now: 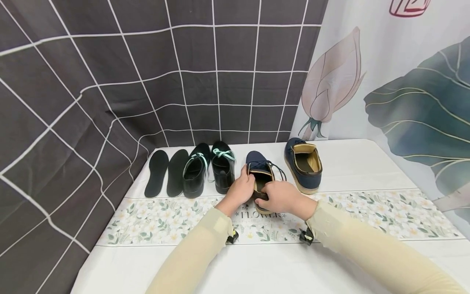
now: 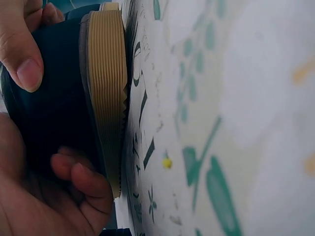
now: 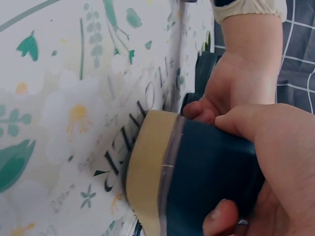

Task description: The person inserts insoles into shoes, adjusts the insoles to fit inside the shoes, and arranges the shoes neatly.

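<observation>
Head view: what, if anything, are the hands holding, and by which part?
A navy shoe: the left hand grips its side by the opening, the right hand its heel end.

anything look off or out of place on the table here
Nothing looks spilled or damaged. Slightly odd: the held navy shoe has a dark lace straggling out on its right, and two black insoles lie outside any shoe, left of the black shoes.

I grip two-handed.
My left hand (image 1: pixel 239 188) curls, left forearm (image 1: pixel 194 253) slanting from seven o'clock; my right hand (image 1: pixel 284 197) curls too, right forearm (image 1: pixel 374 243) from four.
</observation>
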{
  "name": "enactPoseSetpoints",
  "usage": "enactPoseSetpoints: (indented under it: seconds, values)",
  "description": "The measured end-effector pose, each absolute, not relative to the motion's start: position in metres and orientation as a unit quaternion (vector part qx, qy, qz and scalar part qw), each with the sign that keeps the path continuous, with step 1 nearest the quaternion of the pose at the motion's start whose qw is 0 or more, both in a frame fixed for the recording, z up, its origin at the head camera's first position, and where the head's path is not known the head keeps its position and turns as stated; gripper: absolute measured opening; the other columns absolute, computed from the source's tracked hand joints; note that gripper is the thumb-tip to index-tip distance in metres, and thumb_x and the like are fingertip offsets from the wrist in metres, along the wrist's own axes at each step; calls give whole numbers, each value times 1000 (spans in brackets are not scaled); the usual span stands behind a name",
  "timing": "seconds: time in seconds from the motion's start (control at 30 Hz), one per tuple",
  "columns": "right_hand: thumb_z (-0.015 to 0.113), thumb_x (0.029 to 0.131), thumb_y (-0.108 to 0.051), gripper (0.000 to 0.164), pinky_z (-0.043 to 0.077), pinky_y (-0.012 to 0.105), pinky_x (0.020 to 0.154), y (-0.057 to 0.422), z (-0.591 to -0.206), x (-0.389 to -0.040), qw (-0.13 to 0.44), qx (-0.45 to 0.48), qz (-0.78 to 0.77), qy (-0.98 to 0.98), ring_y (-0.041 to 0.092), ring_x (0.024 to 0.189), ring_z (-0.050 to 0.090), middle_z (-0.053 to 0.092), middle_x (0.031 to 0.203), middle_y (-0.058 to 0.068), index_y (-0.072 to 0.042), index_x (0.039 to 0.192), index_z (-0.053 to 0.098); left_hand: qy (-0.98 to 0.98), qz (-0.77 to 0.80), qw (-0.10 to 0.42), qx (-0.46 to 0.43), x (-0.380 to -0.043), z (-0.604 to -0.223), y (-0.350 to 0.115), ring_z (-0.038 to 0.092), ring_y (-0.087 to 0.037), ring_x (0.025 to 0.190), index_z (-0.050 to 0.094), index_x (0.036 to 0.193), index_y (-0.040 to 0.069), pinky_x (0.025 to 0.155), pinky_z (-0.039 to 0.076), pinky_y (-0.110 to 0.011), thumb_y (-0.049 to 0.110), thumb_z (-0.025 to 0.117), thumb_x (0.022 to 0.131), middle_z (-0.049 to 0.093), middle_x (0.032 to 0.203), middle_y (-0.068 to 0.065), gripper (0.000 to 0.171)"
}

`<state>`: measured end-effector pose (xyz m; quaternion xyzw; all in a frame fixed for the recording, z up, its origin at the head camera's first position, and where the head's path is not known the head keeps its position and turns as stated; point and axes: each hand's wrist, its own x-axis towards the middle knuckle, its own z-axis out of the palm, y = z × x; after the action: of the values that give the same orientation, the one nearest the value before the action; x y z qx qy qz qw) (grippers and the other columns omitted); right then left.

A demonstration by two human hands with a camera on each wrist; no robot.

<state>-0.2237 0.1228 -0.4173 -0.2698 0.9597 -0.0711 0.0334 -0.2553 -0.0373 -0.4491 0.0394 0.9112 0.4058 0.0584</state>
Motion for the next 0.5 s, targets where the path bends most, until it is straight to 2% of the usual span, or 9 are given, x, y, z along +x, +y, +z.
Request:
enactPoseSetpoints:
  seconds: [0.27, 0.4, 0.5]
  values:
    - [66, 93, -45, 32, 33, 31, 50, 123, -420, -222, 27, -262, -75, 962, 13, 55, 48, 54, 69, -6, -21, 71, 60, 909, 408, 70, 35, -255, -449, -37, 58, -35, 126, 8, 163, 18, 107, 43, -50, 45, 25, 106, 55, 144, -19, 65]
    - [67, 92, -44, 29, 40, 34, 51, 122, -421, -220, 19, -261, -65, 963, 14, 58, 54, 59, 76, -4, -19, 79, 66, 906, 415, 67, 38, -255, -451, -37, 54, -34, 131, 8, 163, 17, 109, 41, -50, 45, 25, 107, 51, 148, -19, 65]
    - [70, 90, -43, 27, 47, 36, 54, 121, -420, -218, 14, -258, -60, 964, 17, 65, 61, 66, 84, -2, -16, 91, 72, 899, 429, 73, 42, -255, -451, -38, 51, -34, 135, 7, 163, 17, 111, 39, -50, 46, 27, 107, 47, 152, -19, 65]
